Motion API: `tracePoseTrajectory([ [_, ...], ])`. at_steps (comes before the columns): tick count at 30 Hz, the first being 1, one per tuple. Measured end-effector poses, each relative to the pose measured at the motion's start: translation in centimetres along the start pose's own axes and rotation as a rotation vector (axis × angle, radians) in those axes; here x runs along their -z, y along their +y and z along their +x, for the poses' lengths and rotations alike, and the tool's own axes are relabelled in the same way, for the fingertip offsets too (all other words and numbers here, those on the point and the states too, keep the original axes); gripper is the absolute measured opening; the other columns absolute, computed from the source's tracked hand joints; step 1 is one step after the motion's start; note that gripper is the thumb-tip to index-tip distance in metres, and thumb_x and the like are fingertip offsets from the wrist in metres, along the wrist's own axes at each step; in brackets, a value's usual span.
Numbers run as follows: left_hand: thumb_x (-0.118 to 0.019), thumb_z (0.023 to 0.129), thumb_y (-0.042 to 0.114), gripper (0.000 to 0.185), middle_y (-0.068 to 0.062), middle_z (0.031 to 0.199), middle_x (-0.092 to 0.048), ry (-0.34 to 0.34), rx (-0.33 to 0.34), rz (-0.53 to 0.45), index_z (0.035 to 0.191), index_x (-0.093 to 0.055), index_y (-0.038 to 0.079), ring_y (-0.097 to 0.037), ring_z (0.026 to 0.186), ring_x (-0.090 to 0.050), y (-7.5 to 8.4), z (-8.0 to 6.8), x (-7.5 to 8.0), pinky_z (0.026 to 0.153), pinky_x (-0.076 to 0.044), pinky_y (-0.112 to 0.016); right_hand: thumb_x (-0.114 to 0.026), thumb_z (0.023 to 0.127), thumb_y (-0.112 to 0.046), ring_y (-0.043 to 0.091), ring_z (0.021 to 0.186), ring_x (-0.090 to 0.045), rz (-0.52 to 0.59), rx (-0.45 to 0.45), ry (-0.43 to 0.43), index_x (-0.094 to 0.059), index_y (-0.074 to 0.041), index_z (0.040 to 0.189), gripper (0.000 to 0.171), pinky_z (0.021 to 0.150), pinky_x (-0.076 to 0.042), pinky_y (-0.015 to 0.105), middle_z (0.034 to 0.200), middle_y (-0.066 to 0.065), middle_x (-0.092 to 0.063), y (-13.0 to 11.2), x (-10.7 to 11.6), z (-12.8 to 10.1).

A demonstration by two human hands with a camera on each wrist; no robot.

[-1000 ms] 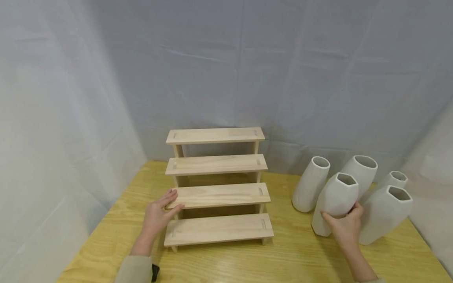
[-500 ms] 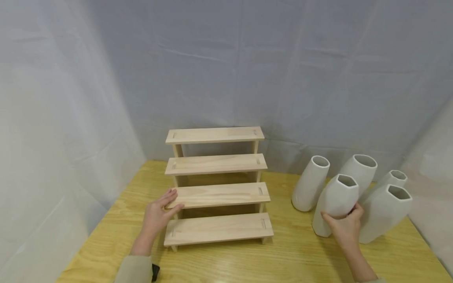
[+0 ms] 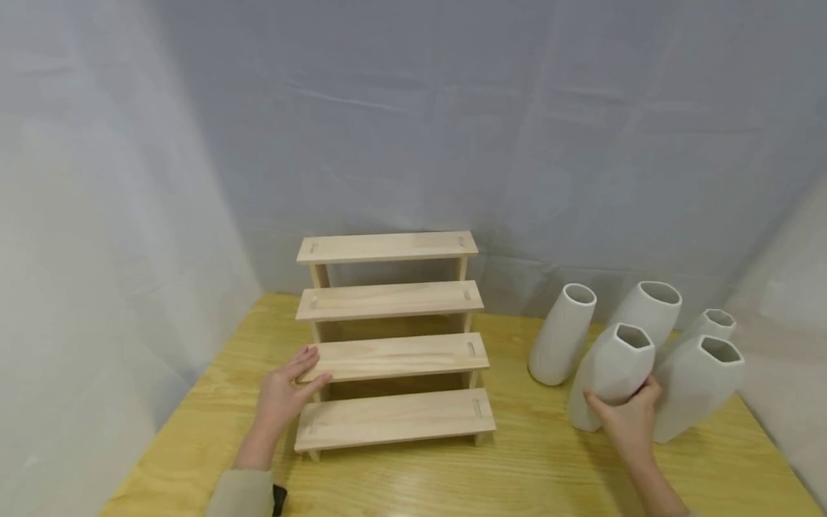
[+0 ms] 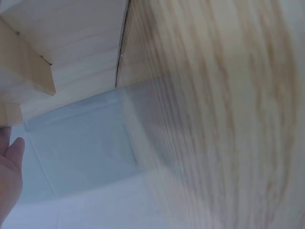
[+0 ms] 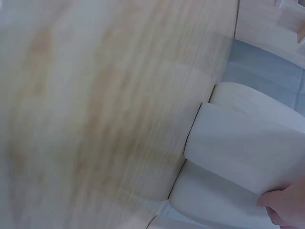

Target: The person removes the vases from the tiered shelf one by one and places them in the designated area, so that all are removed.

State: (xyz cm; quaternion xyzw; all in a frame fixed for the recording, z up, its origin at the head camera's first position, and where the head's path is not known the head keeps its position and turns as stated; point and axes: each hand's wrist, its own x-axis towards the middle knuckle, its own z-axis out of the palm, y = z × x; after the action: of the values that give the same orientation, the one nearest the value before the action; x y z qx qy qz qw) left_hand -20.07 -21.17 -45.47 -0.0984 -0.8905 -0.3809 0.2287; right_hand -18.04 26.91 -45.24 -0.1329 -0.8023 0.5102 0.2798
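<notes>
Right fingers [image 3: 646,393] curled round the lower body of the faceted white vase [image 3: 614,370], thumb on its near face: a firm grip by the right hand [image 3: 627,422]. Vase tilted, base close to the wooden tabletop [image 3: 530,474]; cannot tell whether it touches. Compared with 1.0 s ago, only slightly shifted, a touch more tilt, no clear rise: grip settled, lift barely begun, by the look of it. In the right wrist view, only a fingertip [image 5: 286,202] against pale ceramic.

Left fingers [image 3: 309,359] straight and relaxed, laid flat on the left end of the 3rd step of the 4-tier wooden riser [image 3: 394,355], holding nothing; left hand [image 3: 283,393] unchanged from 1.0 s ago, apparently steadying the stand.

Around the held vase, 4 more white vases: a slim one [image 3: 561,334] to its left, a round-mouthed one [image 3: 649,309] behind, a small one [image 3: 707,324] further right, a broad one [image 3: 694,388] just beside the right hand. Grey cloth backdrop [image 3: 413,129] behind everything.
</notes>
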Motion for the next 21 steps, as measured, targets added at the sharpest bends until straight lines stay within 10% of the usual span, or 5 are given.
tracePoseTrajectory([
  [21,-0.074,0.071,0.019,0.044,-0.016,0.115,-0.055,0.011,-0.016,0.001,0.104,-0.060,-0.007,-0.030,0.113,-0.046,0.00,-0.05,0.17,0.091,-0.038,-0.039,-0.072,0.062,0.004,0.041,0.111,-0.034,0.036,0.021,-0.015,-0.016,0.010,0.124,0.084,0.096,-0.029,0.049,0.121,0.031,-0.030,0.26,-0.31,0.07],
])
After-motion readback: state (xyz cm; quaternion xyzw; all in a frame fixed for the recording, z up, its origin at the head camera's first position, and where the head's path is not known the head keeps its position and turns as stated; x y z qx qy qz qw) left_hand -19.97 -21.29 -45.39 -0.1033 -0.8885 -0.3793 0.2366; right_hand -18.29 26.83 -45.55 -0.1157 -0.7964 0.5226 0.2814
